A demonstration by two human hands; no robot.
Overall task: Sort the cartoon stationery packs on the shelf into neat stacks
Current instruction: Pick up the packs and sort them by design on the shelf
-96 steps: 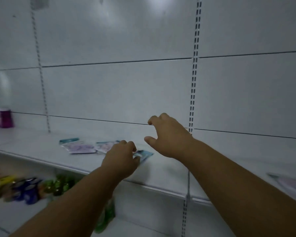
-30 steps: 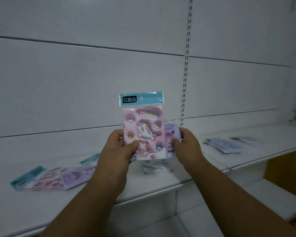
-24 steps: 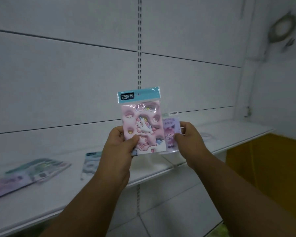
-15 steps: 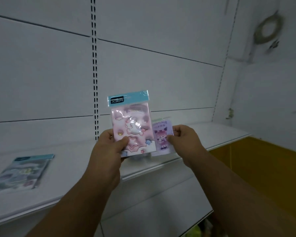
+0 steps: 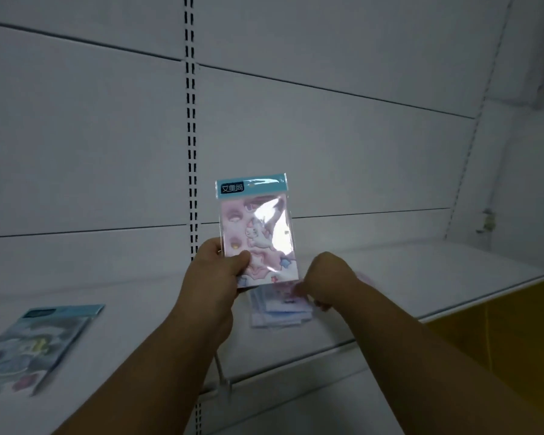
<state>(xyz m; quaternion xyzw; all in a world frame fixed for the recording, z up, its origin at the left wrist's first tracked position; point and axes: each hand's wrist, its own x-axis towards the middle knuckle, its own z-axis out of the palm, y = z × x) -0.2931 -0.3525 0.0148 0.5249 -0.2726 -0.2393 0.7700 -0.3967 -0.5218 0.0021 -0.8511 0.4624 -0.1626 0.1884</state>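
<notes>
Both hands up at the shelf (image 5: pixel 421 277). Left hand (image 5: pixel 214 277) grips a pack (image 5: pixel 256 227) upright by its lower left corner, thumb across the front, fingers behind. Pack is a flat rectangle in a glossy clear sleeve with strong glare over the upper right; teal header strip with a dark label on top, pink card inside with a white cartoon unicorn, stars and clouds. Right hand (image 5: pixel 327 277) is lower, knuckles up, fingers curled down onto a small stack (image 5: pixel 280 309) lying flat on the shelf just below the held pack. Whether it pinches the top piece or only touches it, cannot tell; blurred. Stack is pale lilac and blue, edges slightly fanned. Another pack (image 5: pixel 35 337) with a teal header lies flat well to the left, blurred. Shelf is smooth white metal, with white back panels and a slotted upright (image 5: pixel 190 120) behind.
</notes>
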